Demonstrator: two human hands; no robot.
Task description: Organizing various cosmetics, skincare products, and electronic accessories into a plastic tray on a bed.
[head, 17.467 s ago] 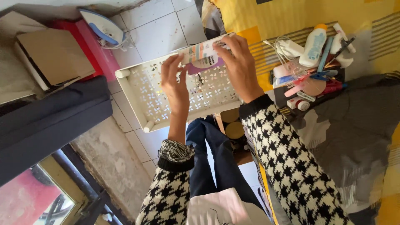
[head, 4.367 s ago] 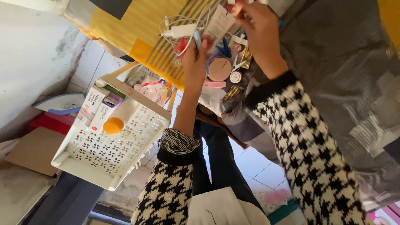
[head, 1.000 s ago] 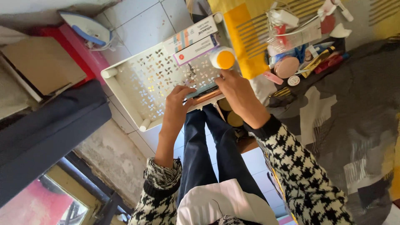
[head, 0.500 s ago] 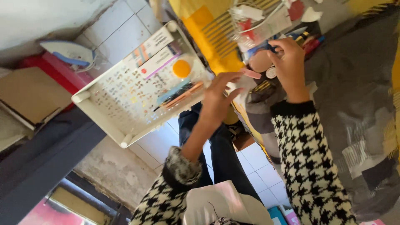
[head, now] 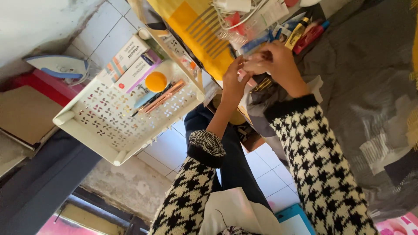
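While both hands meet beside the white perforated tray, left hand and right hand pinch one small pale pink item. Its shape is too hidden to tell.

1. Both arms wore knitted sleeves in a black-and-white houndstooth pattern.
2. Each sleeve ended in a black ribbed cuff; the left cuff was folded back, showing striped lining.
3. Legs wore dark blue trousers.
4. The torso garment was pale.

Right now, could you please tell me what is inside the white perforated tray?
The white perforated tray holds two long cartons, a bottle with an orange cap and several slim pencil-like sticks. Whatever lies beneath these items is covered.
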